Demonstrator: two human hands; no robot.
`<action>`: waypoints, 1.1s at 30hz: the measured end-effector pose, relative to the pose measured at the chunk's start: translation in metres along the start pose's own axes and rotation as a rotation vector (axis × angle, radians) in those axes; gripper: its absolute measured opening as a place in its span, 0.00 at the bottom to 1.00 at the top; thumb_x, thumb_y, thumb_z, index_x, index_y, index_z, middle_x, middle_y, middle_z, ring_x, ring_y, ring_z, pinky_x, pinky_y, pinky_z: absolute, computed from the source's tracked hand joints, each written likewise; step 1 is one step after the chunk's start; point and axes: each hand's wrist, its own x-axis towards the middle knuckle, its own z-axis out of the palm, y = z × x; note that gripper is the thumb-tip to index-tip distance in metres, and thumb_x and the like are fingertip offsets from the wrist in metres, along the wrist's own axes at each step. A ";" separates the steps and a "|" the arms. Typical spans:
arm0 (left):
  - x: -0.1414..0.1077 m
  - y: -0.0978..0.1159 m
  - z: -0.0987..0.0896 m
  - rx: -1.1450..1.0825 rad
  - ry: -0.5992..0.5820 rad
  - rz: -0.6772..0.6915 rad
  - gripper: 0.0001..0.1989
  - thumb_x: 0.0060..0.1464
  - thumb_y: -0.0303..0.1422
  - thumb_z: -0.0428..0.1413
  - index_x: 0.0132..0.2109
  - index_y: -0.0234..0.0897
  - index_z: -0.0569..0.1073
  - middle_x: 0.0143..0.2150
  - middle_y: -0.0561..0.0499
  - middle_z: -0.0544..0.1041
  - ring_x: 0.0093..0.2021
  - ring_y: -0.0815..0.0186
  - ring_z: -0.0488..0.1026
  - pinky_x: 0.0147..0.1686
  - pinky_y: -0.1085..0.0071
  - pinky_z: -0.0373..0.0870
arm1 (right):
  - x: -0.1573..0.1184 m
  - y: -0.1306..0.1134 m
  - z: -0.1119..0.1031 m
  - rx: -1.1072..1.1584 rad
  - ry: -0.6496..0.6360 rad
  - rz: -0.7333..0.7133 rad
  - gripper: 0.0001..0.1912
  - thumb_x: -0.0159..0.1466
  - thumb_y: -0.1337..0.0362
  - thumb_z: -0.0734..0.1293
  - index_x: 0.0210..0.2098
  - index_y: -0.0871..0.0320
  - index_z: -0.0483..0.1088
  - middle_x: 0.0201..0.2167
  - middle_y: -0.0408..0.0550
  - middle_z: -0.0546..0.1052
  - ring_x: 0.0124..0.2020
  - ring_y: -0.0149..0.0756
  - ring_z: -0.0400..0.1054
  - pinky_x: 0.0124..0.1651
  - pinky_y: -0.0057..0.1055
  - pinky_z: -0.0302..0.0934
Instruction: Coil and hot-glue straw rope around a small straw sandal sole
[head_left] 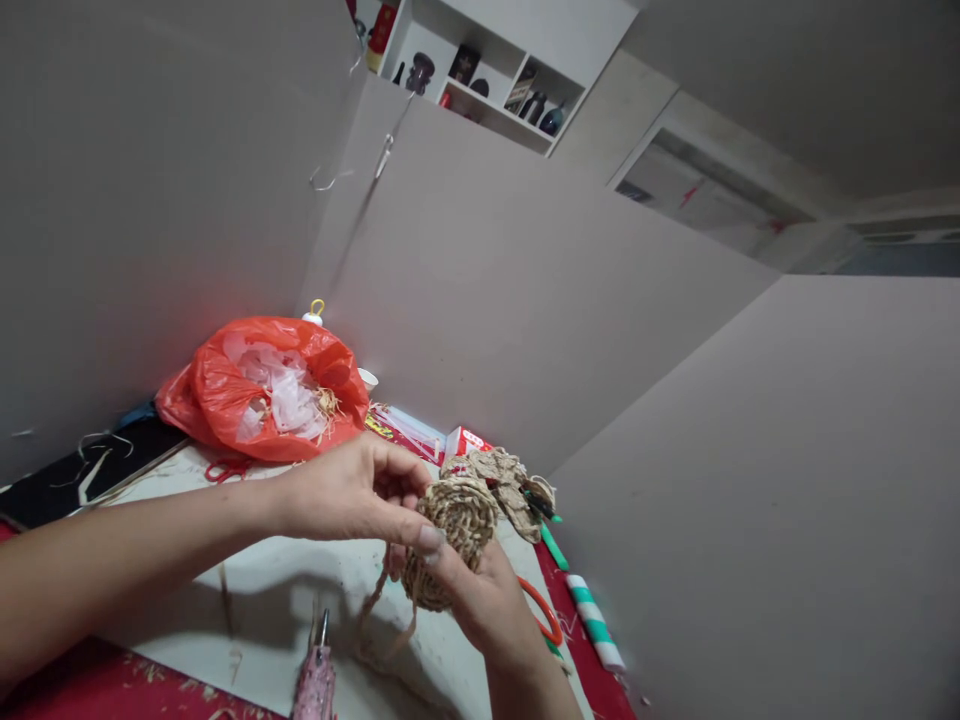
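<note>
Between my two hands is a small round piece of coiled, braided straw, with loose strands hanging below it. My left hand is closed on its left edge, the thumb pressing on the front and the other fingers curled partly out of sight. From below and to the right, my right hand grips the same piece, its thumb meeting the left thumb. A pink glue gun lies nearest the front, its metal nozzle pointing away. Several flat braided straw pieces are piled just beyond my hands.
On the white board at the back left stands a red plastic bag with white plastic and straw inside. Red-handled scissors lie before it. An orange loop and a green-and-white striped roll lie right. Walls rise behind.
</note>
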 end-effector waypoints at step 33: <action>0.009 -0.012 -0.003 -0.447 0.128 -0.032 0.12 0.38 0.31 0.71 0.30 0.35 0.78 0.27 0.55 0.77 0.26 0.75 0.70 0.27 0.78 0.63 | -0.001 -0.012 -0.021 0.179 0.275 -0.129 0.15 0.53 0.55 0.77 0.20 0.59 0.73 0.13 0.40 0.70 0.14 0.25 0.60 0.17 0.24 0.57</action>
